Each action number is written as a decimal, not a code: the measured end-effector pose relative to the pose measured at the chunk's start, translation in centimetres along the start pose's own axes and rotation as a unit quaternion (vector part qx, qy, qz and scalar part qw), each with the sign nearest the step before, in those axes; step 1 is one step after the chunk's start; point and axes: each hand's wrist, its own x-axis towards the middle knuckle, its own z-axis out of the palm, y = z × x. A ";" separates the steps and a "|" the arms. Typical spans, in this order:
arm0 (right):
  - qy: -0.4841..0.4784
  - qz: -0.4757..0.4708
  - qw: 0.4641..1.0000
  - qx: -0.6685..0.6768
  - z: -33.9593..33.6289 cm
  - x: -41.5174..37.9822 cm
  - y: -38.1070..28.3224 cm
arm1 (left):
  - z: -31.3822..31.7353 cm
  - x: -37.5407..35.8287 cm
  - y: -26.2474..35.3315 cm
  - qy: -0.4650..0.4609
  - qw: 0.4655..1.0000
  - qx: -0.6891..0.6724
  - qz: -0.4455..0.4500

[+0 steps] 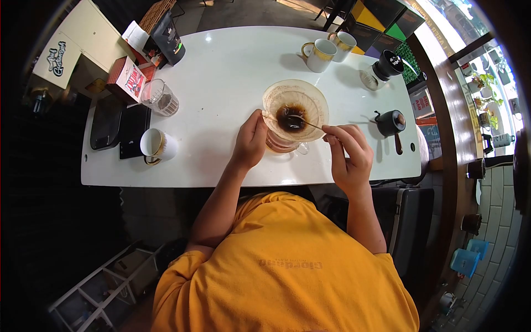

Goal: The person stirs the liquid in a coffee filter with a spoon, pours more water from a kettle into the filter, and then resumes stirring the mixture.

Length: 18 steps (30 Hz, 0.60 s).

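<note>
In the middle of the table a coffee dripper lined with a paper filter (296, 90) sits on a glass server (281, 145). Dark wet coffee (291, 118) lies at the bottom of the filter. My left hand (251, 140) is closed at the dripper's left edge, thumb and fingers pinching near the rim. Between the fingertips of my right hand (352, 156) is the thin handle of a spoon (312, 125), which slants over the right rim. Its tip reaches into the dark coffee.
Two mugs (321, 54) stand at the back, near a hand grinder (385, 67). A black kettle (391, 123) is to the right. On the left are a drinking glass (161, 98), another mug (159, 145), a black scale (134, 131) and a red-and-white box (127, 79).
</note>
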 end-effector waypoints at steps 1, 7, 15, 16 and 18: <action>0.010 -0.006 1.000 0.005 -0.2 0.2 -0.3 | 0.0 0.1 0.0 -0.003 1.000 0.004 0.012; 0.017 -0.010 1.000 -0.005 -0.1 0.0 0.0 | 0.1 0.1 -0.2 0.002 1.000 -0.007 -0.003; 0.072 -0.030 0.997 -0.022 0.0 1.1 0.5 | 0.0 0.1 0.0 0.004 1.000 -0.002 -0.009; 0.072 -0.030 0.997 -0.022 0.0 1.1 0.5 | -0.1 0.0 0.1 0.001 1.000 0.010 -0.017; 0.048 -0.038 0.997 -0.038 -0.1 1.3 0.4 | 0.0 -0.1 0.5 0.002 1.000 0.014 -0.017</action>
